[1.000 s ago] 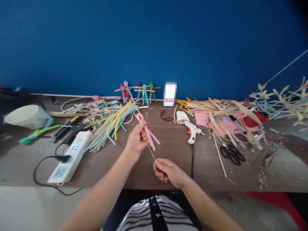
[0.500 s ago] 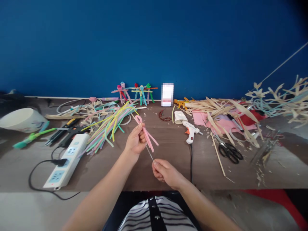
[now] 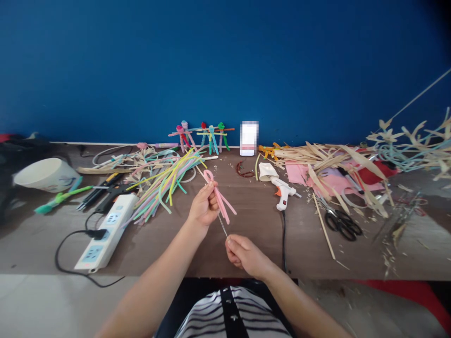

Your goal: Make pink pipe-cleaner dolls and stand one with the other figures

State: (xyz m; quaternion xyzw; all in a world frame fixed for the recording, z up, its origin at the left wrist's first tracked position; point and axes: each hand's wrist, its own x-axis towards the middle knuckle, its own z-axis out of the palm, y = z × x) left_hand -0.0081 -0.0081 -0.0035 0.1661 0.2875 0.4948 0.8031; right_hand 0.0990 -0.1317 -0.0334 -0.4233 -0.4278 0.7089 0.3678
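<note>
A pink pipe cleaner (image 3: pixel 221 206) is bent into a loop at its top, with two loose legs hanging to the lower right. Its neck, just under the loop, is pinched in the fingers of my left hand (image 3: pixel 203 206). From below that hand a thin, pale wire (image 3: pixel 223 226) runs down to my right hand (image 3: pixel 248 256), whose thumb and fingers are closed on its lower end. How the wire meets the pipe cleaner is hidden by my left fingers. Both hands are raised over the near middle of the table.
Loose pipe cleaners (image 3: pixel 160 188) lie left, beside a power strip (image 3: pixel 121 211) and white bowl (image 3: pixel 42 176). Several pipe-cleaner figures (image 3: pixel 212 141) stand at the wall. To the right are a white glue gun (image 3: pixel 283 195), black scissors (image 3: pixel 347 225) and dried strips (image 3: pixel 326 155).
The whole view has shifted slightly, so the table's things appear a little further right. Both hands keep the same grip, with the wire still stretched between them.
</note>
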